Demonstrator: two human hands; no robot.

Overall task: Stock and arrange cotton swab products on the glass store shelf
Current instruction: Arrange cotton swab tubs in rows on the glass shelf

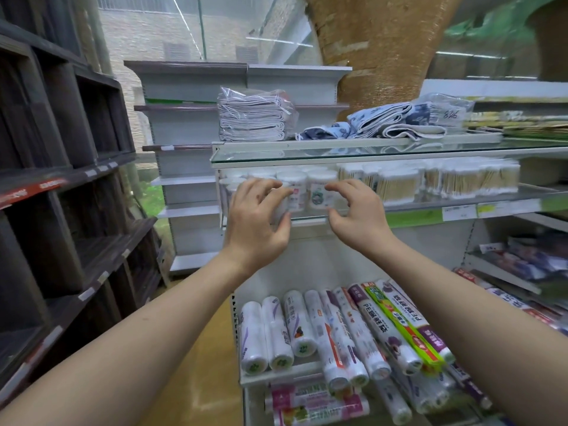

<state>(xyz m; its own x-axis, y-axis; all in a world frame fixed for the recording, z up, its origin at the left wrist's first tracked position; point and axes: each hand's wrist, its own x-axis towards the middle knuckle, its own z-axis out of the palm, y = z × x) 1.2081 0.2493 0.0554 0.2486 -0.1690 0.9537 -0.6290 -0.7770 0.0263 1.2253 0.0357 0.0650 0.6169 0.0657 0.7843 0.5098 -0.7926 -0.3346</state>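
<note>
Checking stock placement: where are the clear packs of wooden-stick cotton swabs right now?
In the head view, the clear packs of wooden-stick cotton swabs stand right of centre on the glass shelf, just right of the white round swab tubs.
</note>
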